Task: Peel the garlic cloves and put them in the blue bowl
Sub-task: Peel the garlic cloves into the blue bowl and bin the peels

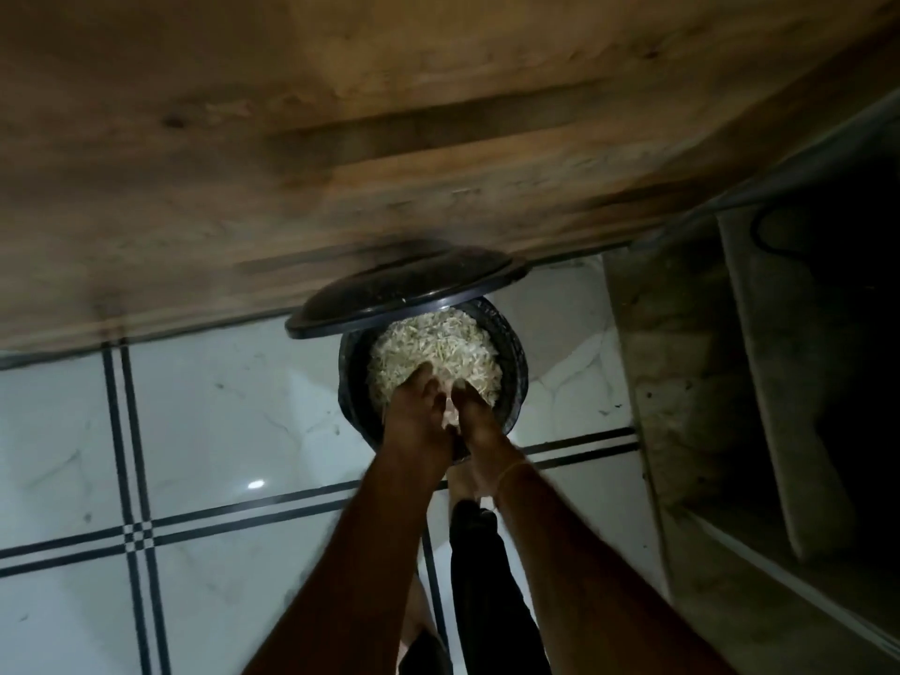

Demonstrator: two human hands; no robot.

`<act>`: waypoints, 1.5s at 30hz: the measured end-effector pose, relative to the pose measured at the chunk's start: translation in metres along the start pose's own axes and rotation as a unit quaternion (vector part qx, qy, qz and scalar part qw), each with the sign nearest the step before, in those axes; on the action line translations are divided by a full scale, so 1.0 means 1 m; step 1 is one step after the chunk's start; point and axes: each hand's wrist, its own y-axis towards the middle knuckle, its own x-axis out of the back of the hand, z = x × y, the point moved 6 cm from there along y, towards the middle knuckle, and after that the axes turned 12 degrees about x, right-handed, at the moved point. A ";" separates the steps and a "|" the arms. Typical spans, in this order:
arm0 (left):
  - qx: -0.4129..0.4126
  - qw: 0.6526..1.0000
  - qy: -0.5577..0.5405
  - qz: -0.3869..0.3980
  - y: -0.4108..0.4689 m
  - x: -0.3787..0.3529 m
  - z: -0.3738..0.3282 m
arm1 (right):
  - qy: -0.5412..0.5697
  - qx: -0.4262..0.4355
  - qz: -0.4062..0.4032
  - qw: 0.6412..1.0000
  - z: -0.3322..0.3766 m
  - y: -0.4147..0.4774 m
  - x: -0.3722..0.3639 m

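Observation:
A round black bin (516, 382) stands on the floor, heaped with pale, papery garlic skins (433, 348). Its black lid (404, 294) is tipped up at the far side. My left hand (416, 416) and my right hand (479, 423) are held close together over the bin's near rim, fingers stretched down towards the heap. A pale clump of skins (450, 411) sits between the two palms. The picture is blurred, so finer detail of the fingers is lost.
The floor is white glossy tile (219, 421) with black double lines. A brown wooden panel (341, 138) fills the far side behind the bin. A grey concrete shelf unit (706, 382) stands to the right. My foot and black trouser leg (479, 577) are below the hands.

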 end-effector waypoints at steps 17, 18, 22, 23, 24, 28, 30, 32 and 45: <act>-0.338 0.780 0.522 -0.066 -0.258 0.010 0.079 | -0.144 0.251 -0.025 0.957 0.091 -0.275 0.080; -0.363 0.747 0.554 -0.060 -0.285 0.011 0.098 | -0.139 0.268 -0.036 0.953 0.096 -0.307 0.090; -0.435 0.644 0.630 -0.016 -0.369 0.008 0.181 | -0.138 0.366 -0.113 0.913 0.106 -0.421 0.146; -0.449 0.618 0.645 -0.006 -0.381 0.006 0.204 | -0.145 0.384 -0.131 0.902 0.104 -0.444 0.163; -0.459 0.591 0.663 0.004 -0.393 0.005 0.228 | -0.141 0.399 -0.145 0.895 0.101 -0.465 0.181; -0.487 0.497 0.716 0.047 -0.425 -0.014 0.321 | -0.161 0.433 -0.212 0.861 0.092 -0.539 0.261; -0.493 0.461 0.733 0.085 -0.433 -0.028 0.367 | -0.167 0.437 -0.259 0.845 0.085 -0.567 0.309; -0.498 0.420 0.749 0.121 -0.437 -0.050 0.430 | -0.156 0.433 -0.314 0.830 0.072 -0.598 0.373; -0.474 0.341 0.788 0.194 -0.407 -0.154 0.669 | -0.143 0.369 -0.454 0.798 0.043 -0.658 0.622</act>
